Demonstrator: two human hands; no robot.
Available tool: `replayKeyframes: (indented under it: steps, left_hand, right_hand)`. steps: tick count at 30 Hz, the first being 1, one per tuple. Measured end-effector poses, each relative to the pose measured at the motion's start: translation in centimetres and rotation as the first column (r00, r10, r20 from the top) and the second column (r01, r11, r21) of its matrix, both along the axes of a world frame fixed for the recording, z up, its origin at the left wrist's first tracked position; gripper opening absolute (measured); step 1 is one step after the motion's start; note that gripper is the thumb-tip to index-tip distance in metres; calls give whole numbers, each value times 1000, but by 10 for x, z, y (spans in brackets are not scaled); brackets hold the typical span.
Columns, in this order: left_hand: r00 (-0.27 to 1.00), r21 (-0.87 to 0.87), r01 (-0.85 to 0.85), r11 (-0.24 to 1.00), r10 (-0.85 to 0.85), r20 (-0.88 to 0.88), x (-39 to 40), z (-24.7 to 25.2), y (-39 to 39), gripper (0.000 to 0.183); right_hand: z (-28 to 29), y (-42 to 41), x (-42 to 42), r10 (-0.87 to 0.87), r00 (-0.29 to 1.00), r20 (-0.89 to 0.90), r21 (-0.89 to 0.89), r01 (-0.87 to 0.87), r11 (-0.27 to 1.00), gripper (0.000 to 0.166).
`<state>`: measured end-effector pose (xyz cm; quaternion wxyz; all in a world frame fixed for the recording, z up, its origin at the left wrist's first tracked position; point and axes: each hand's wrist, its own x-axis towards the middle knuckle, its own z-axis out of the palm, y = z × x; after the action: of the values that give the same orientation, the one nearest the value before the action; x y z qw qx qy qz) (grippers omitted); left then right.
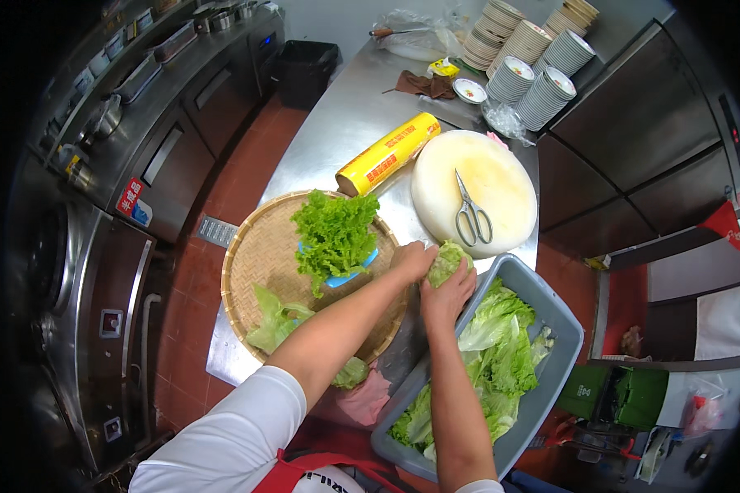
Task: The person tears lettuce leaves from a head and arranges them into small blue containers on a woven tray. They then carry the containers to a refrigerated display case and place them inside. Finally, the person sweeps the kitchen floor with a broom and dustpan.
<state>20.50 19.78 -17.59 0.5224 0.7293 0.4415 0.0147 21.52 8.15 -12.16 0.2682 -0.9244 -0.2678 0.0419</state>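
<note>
Between my hands, over the counter beside the round cutting board (pixel 505 160), is a pale green lettuce head (pixel 449 260). My right hand (pixel 447 296) grips its near side. My left hand (pixel 413 260) is closed at its left edge; what its fingers pinch is hidden. Scissors (pixel 472 215) lie on the board. Left of my hands, a round woven bamboo tray (pixel 246 246) carries curly leaf lettuce (pixel 336 234) on a blue object and paler leaves (pixel 274 320) near its front rim. A grey plastic tub (pixel 558 345) below my right arm holds loose lettuce leaves (pixel 499 363).
A yellow cling film box (pixel 388 154) lies behind the tray. Stacked plates (pixel 512 80), a brown cloth (pixel 424 84) and a plastic bag (pixel 416 40) occupy the counter's far end. A pink cloth (pixel 365 397) sits by the near edge. A black bin (pixel 306 71) stands beyond.
</note>
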Motion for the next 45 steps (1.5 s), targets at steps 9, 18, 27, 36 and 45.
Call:
replayKeyframes:
  steps: [9, 18, 27, 36, 45]
  left_hand:
    - [867, -476, -68, 877, 288, 407, -10, 21, 0, 49]
    - [626, -735, 92, 672, 535, 567, -70, 106, -31, 59]
    - [487, -492, -70, 868, 460, 742, -126, 127, -88, 53]
    - [570, -398, -44, 916, 350, 743, -173, 152, -111, 53]
    - [599, -686, 378, 621, 401, 693, -168, 128, -123, 53]
  right_hand:
    - [10, -11, 3, 49, 983, -179, 308, 8, 951, 83]
    - [102, -61, -13, 228, 965, -131, 528, -127, 840, 55]
    - [145, -103, -80, 127, 992, 10, 490, -116, 864, 43]
    - [145, -136, -130, -161, 911, 380, 390, 0, 921, 10]
    - [120, -192, -96, -53, 901, -431, 671, 359, 648, 11]
